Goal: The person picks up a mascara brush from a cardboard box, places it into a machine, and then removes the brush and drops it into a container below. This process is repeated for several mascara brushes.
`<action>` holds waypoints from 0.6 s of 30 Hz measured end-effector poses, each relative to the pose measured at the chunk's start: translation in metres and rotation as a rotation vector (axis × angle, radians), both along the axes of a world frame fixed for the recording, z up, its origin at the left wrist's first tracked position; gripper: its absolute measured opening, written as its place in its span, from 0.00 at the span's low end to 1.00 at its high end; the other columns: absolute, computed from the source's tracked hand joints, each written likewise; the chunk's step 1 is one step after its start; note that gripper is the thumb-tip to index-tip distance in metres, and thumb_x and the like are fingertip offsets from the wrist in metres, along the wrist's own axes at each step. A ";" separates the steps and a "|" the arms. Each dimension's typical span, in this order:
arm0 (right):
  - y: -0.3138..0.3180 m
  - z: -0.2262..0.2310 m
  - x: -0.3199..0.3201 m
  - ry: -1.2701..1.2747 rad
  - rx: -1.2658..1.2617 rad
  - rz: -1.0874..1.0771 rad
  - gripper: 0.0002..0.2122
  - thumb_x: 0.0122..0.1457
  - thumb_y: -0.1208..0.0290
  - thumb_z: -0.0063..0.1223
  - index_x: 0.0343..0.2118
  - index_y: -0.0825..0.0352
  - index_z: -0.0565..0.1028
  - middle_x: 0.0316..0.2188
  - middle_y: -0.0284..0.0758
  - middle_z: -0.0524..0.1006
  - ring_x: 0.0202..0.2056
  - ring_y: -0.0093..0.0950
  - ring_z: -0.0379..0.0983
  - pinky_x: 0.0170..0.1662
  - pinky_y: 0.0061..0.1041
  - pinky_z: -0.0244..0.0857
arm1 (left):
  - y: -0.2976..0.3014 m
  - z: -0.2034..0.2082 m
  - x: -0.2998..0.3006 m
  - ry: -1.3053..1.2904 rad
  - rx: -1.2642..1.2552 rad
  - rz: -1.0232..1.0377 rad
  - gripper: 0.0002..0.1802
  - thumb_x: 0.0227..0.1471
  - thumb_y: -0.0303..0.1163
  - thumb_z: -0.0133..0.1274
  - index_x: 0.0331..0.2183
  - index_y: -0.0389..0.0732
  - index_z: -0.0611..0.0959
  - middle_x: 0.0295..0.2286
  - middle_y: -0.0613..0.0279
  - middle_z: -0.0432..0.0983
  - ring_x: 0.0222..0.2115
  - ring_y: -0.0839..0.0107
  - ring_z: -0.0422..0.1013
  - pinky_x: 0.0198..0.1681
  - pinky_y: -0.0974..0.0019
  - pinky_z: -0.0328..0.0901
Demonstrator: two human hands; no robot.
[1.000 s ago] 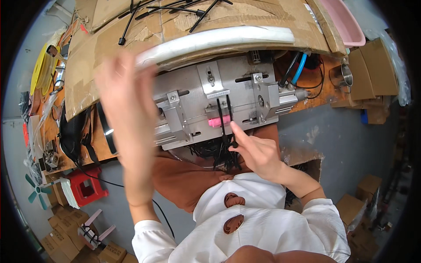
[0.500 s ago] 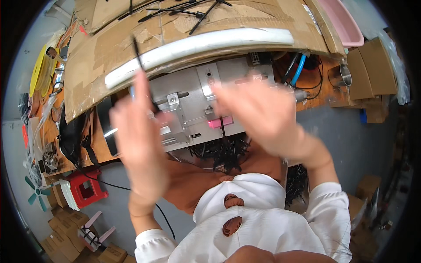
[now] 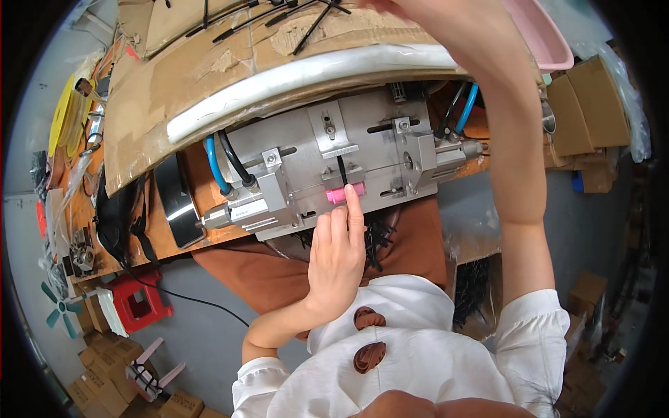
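Note:
In front of me a metal fixture [image 3: 369, 132] carries a cylinder unit at each end and a small pink block [image 3: 336, 195] at its near middle. A thin black rod [image 3: 342, 169] lies across the centre, its far end by the bracket [image 3: 327, 129]. My left hand [image 3: 338, 261] presses an extended index finger on the rod at the pink block; its other fingers are bent and its thumb is hidden. My right hand [image 3: 397, 8] is stretched to the far side above the cardboard, blurred and partly cut off by the upper edge.
Several black rod-like parts [image 3: 306, 31] lie on the cardboard [image 3: 150, 118] behind a white padded roll [image 3: 306, 78]. A phone [image 3: 178, 202] lies left of the fixture, near blue and black hoses. More black pieces sit in my lap [image 3: 376, 244]. A pink tub [image 3: 540, 35] stands far right.
My left hand, raised at the left with a black rod, has come down to the fixture's middle. My right hand has moved from over the fixture to the far side.

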State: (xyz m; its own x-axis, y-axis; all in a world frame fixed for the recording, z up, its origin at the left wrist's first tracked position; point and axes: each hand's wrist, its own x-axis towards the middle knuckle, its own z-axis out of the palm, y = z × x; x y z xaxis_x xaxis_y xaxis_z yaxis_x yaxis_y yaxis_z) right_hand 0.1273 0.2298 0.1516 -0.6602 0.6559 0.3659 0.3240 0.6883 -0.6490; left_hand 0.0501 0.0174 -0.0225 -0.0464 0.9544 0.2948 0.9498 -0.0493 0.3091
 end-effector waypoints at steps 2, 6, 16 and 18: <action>-0.017 -0.030 0.028 0.211 -0.039 0.028 0.10 0.50 0.78 0.53 0.37 0.71 0.76 0.28 0.42 0.78 0.32 0.34 0.76 0.32 0.28 0.68 | -0.002 0.001 -0.004 0.001 -0.034 -0.017 0.39 0.40 0.22 0.60 0.56 0.33 0.65 0.31 0.57 0.66 0.33 0.61 0.64 0.37 0.62 0.63; -0.095 -0.102 0.064 0.157 0.207 0.035 0.18 0.44 0.82 0.60 0.41 0.71 0.75 0.29 0.37 0.78 0.27 0.27 0.74 0.26 0.21 0.66 | 0.027 0.042 -0.040 -0.006 0.124 -0.110 0.37 0.39 0.18 0.54 0.55 0.36 0.67 0.31 0.55 0.66 0.34 0.60 0.64 0.38 0.60 0.63; -0.154 -0.193 0.039 -0.036 0.211 -0.055 0.28 0.46 0.80 0.58 0.54 0.72 0.68 0.17 0.29 0.67 0.18 0.21 0.66 0.19 0.22 0.60 | 0.186 0.126 -0.157 -0.100 -0.050 -0.081 0.17 0.46 0.18 0.52 0.42 0.30 0.74 0.35 0.46 0.73 0.37 0.50 0.70 0.42 0.58 0.65; -0.154 -0.190 0.038 -0.045 0.198 -0.056 0.28 0.46 0.80 0.58 0.54 0.73 0.67 0.16 0.30 0.68 0.18 0.21 0.66 0.19 0.22 0.60 | 0.180 0.120 -0.188 0.010 0.000 -0.153 0.15 0.49 0.19 0.50 0.41 0.36 0.75 0.34 0.51 0.72 0.34 0.54 0.69 0.39 0.61 0.64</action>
State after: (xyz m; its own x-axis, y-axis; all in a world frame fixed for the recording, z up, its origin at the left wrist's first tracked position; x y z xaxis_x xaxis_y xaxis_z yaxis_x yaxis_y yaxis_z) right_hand 0.1649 0.0754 -0.0383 -0.6434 0.6104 0.4621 0.3909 0.7809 -0.4872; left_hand -0.1377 0.1972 0.0976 0.1025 0.9502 0.2942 0.9342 -0.1936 0.2997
